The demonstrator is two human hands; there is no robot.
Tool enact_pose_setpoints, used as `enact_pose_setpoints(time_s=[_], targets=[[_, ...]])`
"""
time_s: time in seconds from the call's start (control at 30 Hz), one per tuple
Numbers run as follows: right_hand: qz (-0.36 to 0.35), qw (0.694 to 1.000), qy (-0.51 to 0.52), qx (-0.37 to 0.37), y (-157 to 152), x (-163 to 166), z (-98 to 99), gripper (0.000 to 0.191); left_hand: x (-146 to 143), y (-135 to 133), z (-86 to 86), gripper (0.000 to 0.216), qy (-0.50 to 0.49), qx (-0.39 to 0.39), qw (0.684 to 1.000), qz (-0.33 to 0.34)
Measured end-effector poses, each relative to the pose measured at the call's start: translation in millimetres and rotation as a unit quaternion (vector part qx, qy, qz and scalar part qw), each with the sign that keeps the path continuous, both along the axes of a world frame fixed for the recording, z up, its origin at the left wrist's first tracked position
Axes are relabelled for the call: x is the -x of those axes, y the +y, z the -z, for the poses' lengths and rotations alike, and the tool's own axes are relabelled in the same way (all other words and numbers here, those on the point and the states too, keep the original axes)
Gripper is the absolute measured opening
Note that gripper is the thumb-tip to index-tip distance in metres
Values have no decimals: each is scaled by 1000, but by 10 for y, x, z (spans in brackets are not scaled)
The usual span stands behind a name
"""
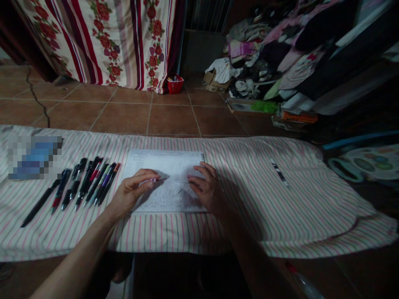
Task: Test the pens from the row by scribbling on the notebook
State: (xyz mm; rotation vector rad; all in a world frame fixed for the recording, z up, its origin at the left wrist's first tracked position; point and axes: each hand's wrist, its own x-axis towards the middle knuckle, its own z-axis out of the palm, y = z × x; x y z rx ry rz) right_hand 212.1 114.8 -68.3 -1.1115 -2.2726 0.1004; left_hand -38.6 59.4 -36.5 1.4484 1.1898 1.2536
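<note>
A spiral notebook [165,160] lies on the striped cloth, its page covered in writing. Above its left half, my left hand [134,187] pinches a small pink piece with a round end [153,180]. My right hand [205,182] is over the right half, thumb and fingertips closed on another small pink bit [188,177]. The kind of these pieces is too small to tell. A thin dark line crosses the page between the hands; I cannot tell if it is an object or shadow. Several pens [93,178] lie in a slanted row left of my left hand.
A black-and-white pen-like stick [279,173] lies on the striped cloth [243,166] at right. A blurred-out flat item [35,158] is at far left. Beyond are the tiled floor, a red basket [175,84], a floral curtain [106,41] and piled clothes [249,45].
</note>
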Motion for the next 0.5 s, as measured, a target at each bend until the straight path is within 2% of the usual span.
enact_pose_setpoints(time_s=[0.23, 0.5], targets=[[-6, 1000, 14, -4, 3, -12, 13, 14, 38, -8, 46, 13, -63, 24, 998, 20], [-5, 1000, 16, 1, 8, -21, 2, 14, 0, 0, -16, 13, -11, 24, 1000, 6]])
